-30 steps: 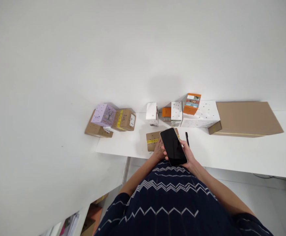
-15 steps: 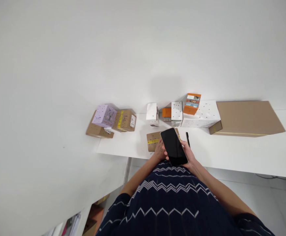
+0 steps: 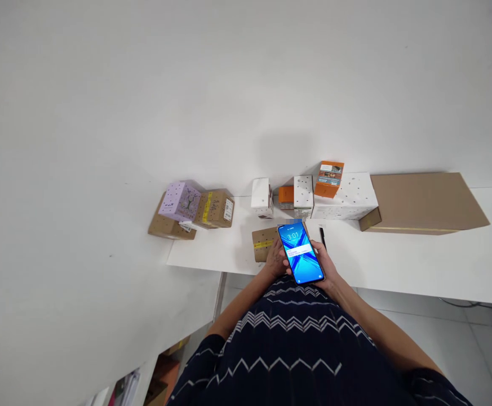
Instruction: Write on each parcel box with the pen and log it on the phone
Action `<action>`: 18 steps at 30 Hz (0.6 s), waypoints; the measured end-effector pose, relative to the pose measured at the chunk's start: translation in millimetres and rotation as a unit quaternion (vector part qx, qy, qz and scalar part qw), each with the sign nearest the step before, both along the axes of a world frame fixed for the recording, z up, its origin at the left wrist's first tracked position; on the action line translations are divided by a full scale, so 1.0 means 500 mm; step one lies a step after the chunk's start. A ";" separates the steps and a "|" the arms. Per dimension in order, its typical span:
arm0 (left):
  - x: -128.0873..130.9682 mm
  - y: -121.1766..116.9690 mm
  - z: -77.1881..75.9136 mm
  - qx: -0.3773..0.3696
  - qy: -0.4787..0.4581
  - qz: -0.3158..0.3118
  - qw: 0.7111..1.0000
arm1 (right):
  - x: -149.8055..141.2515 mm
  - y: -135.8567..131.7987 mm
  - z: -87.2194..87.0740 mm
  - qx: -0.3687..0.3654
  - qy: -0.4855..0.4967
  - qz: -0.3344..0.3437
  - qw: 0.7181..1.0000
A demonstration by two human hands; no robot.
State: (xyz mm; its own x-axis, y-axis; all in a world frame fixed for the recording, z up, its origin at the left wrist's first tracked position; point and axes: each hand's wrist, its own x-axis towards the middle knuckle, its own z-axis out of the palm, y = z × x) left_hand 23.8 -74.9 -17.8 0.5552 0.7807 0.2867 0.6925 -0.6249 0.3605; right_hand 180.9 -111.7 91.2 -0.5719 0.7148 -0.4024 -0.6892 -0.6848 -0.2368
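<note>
right hand [image 3: 325, 264] wrapped round phone [image 3: 301, 265], left hand [image 3: 274, 260] by taped box [image 3: 261, 237], grip unclear; phone slanted, screen lit blue

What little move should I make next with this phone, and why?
I'd probably swipe up on the phone with the thumb of your right hand. Its display is lit, showing 3:01 and a notification banner, so it looks like a lock screen, and that hand is gripping it.

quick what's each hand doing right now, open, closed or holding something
Left hand: by the taped cardboard box, partly hidden behind the phone; can't tell if open.
Right hand: closed on the phone.
</note>
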 end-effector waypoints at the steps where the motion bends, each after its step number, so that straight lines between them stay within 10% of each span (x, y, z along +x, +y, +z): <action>1: 0.000 0.001 0.006 0.010 0.010 -0.009 1.000 | 0.004 0.001 -0.001 0.002 -0.017 -0.003 1.000; 6: 0.005 0.002 0.038 0.059 0.075 -0.039 0.995 | 0.058 0.008 -0.026 0.019 -0.172 -0.108 0.979; 9: 0.007 -0.001 0.049 0.055 0.104 -0.029 0.993 | 0.120 0.008 -0.071 0.011 -0.341 -0.193 0.920; 18: 0.007 -0.003 0.049 0.022 0.110 -0.023 0.993 | 0.253 -0.059 -0.279 0.039 -0.894 -0.006 0.446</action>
State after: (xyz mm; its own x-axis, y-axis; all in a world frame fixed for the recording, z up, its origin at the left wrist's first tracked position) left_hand 27.4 -76.6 6.8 0.6426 0.7428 0.1877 0.7223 -0.6691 0.1749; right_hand 307.4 -141.2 -48.4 0.6174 0.7654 -0.1814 0.6459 -0.6250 -0.4384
